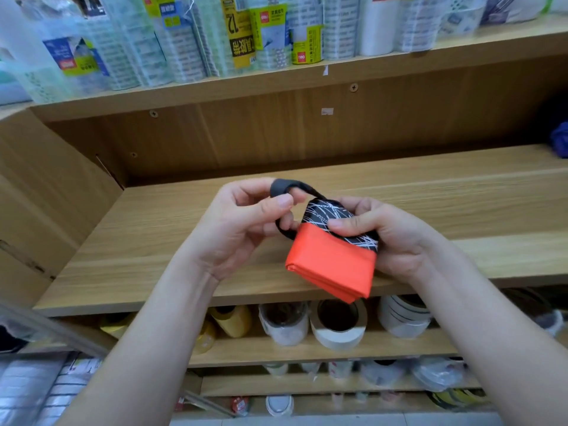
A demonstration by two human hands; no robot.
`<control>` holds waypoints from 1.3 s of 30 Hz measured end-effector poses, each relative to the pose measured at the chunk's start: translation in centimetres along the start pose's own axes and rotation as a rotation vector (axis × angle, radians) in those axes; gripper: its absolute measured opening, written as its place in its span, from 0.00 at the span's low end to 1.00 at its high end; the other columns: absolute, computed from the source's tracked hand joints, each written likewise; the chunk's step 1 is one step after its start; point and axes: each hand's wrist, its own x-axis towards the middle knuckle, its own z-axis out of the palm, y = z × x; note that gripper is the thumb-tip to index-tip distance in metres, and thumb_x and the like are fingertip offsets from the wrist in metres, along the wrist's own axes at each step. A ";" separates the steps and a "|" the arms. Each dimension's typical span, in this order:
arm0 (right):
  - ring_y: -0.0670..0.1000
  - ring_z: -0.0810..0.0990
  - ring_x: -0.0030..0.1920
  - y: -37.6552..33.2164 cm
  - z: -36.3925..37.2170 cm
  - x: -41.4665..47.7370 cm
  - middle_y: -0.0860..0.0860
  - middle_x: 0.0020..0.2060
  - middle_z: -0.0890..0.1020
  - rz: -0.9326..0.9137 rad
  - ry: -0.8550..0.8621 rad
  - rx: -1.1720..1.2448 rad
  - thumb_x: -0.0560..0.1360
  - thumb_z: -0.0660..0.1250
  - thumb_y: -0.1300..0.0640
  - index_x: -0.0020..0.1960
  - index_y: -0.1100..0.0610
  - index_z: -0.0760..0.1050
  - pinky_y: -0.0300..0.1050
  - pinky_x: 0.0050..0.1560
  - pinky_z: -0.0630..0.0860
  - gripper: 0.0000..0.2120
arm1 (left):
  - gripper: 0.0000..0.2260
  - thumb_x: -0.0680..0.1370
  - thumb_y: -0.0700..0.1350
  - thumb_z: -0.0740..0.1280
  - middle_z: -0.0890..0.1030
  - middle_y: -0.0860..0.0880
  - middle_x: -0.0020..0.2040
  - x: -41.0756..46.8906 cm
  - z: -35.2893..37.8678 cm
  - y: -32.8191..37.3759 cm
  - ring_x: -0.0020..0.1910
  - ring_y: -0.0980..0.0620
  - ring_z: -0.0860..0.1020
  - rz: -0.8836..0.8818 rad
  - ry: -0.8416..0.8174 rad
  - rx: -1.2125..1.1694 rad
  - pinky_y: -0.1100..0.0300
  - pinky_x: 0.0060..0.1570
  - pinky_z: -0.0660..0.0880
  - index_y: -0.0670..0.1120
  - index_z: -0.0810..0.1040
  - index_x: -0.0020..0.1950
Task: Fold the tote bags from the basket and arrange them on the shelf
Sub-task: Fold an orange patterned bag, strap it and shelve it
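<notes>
A folded orange tote bag (330,265) with a black, white-scribbled top band hangs in the air above the front of the wooden shelf (153,241). My right hand (384,235) grips the bag's black band, thumb on top. My left hand (242,222) pinches the bag's dark elastic loop (281,187) and stretches it up and to the left. The basket is not in view.
The shelf above holds packed rolls and plastic-wrapped goods (239,35). Tape rolls (338,324) stand on the shelf below. A cardboard box side (46,192) closes off the left. A blue thing (559,142) lies at the far right of the shelf.
</notes>
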 end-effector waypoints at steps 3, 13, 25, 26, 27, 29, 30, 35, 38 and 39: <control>0.52 0.83 0.37 -0.4 0.3 0.2 0.58 0.42 0.83 -0.030 0.090 -0.028 0.60 0.72 0.73 0.53 0.62 0.77 0.44 0.40 0.82 0.22 | 0.05 0.70 0.45 0.75 0.79 0.48 0.41 -0.7 0.5 0.8 0.42 0.52 0.78 0.068 -0.106 0.457 0.59 0.47 0.75 0.46 0.84 0.42; 0.48 0.81 0.37 -1.0 -0.1 0.0 0.52 0.37 0.82 -0.420 0.146 -0.072 0.53 0.79 0.60 0.42 0.55 0.77 0.40 0.39 0.79 0.20 | 0.14 0.68 0.50 0.76 0.74 0.50 0.51 -1.4 1.0 0.7 0.54 0.47 0.76 0.266 -0.120 0.823 0.47 0.57 0.75 0.47 0.79 0.50; 0.51 0.81 0.39 0.5 2.3 0.5 0.59 0.43 0.79 -0.609 0.386 0.075 0.61 0.72 0.64 0.48 0.64 0.76 0.44 0.42 0.80 0.16 | 0.13 0.64 0.41 0.77 0.79 0.56 0.39 -2.2 4.4 -3.0 0.40 0.55 0.75 0.420 0.581 0.515 0.56 0.42 0.76 0.53 0.77 0.42; 0.51 0.81 0.39 0.6 2.4 0.5 0.59 0.43 0.79 -0.619 0.420 0.070 0.62 0.72 0.65 0.49 0.65 0.76 0.43 0.41 0.80 0.16 | 0.12 0.65 0.40 0.76 0.79 0.56 0.39 -2.2 4.8 -3.3 0.41 0.54 0.75 0.413 0.609 0.466 0.53 0.43 0.76 0.54 0.78 0.41; 0.51 0.81 0.39 0.7 2.4 0.5 0.59 0.43 0.79 -0.622 0.450 0.069 0.63 0.72 0.66 0.50 0.66 0.76 0.43 0.41 0.80 0.16 | 0.11 0.66 0.40 0.76 0.80 0.55 0.39 -2.2 5.2 -3.6 0.41 0.52 0.76 0.396 0.628 0.394 0.50 0.43 0.77 0.54 0.78 0.41; 0.51 0.81 0.40 0.9 2.5 0.3 0.60 0.45 0.80 -0.629 0.512 0.082 0.68 0.71 0.71 0.53 0.67 0.76 0.44 0.43 0.81 0.14 | 0.11 0.67 0.39 0.76 0.80 0.53 0.39 -2.3 5.8 -4.0 0.42 0.48 0.77 0.349 0.638 0.204 0.48 0.42 0.79 0.55 0.80 0.40; 0.51 0.82 0.41 1.0 2.6 0.3 0.59 0.45 0.80 -0.638 0.549 0.080 0.70 0.70 0.72 0.54 0.67 0.76 0.44 0.44 0.81 0.13 | 0.11 0.68 0.39 0.75 0.80 0.53 0.39 -2.3 6.0 -4.0 0.43 0.47 0.78 0.330 0.627 0.124 0.49 0.43 0.80 0.55 0.80 0.40; 0.53 0.83 0.48 2.1 3.8 0.6 0.57 0.49 0.83 -0.587 0.721 0.038 0.75 0.71 0.63 0.59 0.55 0.78 0.51 0.49 0.82 0.14 | 0.15 0.73 0.33 0.71 0.81 0.49 0.46 -1.5 6.2 -4.3 0.51 0.47 0.80 0.338 0.646 0.213 0.45 0.48 0.81 0.55 0.81 0.45; 0.54 0.83 0.50 2.6 3.9 0.2 0.55 0.55 0.83 -0.382 0.561 0.074 0.74 0.72 0.54 0.64 0.50 0.74 0.51 0.44 0.80 0.20 | 0.16 0.74 0.34 0.70 0.81 0.49 0.49 -1.1 5.9 -4.3 0.53 0.46 0.79 0.367 0.670 0.381 0.41 0.51 0.79 0.56 0.81 0.49; 0.54 0.83 0.50 2.5 3.7 0.1 0.55 0.55 0.83 -0.370 0.525 0.091 0.73 0.72 0.55 0.64 0.51 0.73 0.49 0.43 0.80 0.20 | 0.17 0.74 0.33 0.70 0.81 0.49 0.50 -1.0 5.8 -4.3 0.53 0.46 0.79 0.373 0.659 0.404 0.42 0.52 0.79 0.57 0.81 0.49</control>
